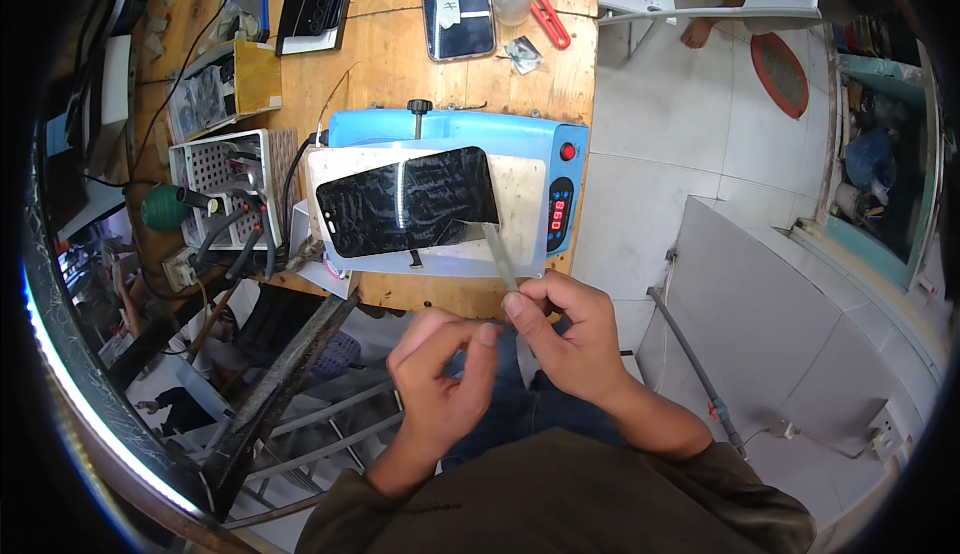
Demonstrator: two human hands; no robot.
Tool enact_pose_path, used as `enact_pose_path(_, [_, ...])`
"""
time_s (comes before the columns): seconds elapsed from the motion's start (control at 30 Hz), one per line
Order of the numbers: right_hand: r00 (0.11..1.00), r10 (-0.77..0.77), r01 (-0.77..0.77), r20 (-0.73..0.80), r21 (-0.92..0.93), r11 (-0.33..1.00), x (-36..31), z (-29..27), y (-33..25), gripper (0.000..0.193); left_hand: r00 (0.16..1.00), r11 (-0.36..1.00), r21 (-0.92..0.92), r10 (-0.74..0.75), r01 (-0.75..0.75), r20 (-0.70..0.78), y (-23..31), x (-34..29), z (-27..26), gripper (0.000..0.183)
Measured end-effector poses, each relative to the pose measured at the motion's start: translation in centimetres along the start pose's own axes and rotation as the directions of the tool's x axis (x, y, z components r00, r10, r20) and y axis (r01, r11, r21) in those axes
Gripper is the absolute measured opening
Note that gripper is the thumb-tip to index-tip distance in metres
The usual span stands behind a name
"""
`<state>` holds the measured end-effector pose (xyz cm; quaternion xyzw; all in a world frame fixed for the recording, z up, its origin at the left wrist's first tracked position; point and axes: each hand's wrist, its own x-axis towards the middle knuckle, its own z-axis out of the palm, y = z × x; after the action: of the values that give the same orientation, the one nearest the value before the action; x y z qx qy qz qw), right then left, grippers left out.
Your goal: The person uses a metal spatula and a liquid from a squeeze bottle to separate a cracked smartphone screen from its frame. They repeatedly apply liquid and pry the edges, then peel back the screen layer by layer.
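A black phone screen (385, 204), streaked and with a notch at its left end, lies slightly tilted on the pale bed of a blue screen-separating machine (440, 129). Between the thumb and fingers of my right hand (572, 334) is a slim, flat pry tool (501, 259). Its thin tip meets the screen's lower right edge; whether it goes underneath, I cannot tell. My left hand (440, 374) hovers in front of the machine, fingers curled and thumb against the index finger. Anything in that pinch is too small or hidden to make out.
A red button and lit display (558, 212) sit on the machine's right end. Left of it stands a white perforated basket (235, 179) of tools, beside a green ball (163, 208). Behind are a banded phone (458, 34), a dropper bottle (512, 0) and a red cutter (550, 19).
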<state>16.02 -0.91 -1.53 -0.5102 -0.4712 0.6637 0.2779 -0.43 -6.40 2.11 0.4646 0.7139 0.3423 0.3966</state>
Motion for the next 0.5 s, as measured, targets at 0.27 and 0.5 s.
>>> enact_pose_path(0.27, [0.979,0.05,-0.022,-0.197,0.142,0.99,-0.9,2.4,0.6,0.017,0.904,0.723,0.56,0.409,-0.404,0.125,1.5,8.5,-3.5,0.069])
enact_pose_path(0.5, [0.971,-0.021,0.043,-0.24,0.084,0.996,-1.1,3.3,0.6,0.016,0.876,0.677,0.569,0.444,-0.466,0.188,0.7,10.5,-2.3,0.058])
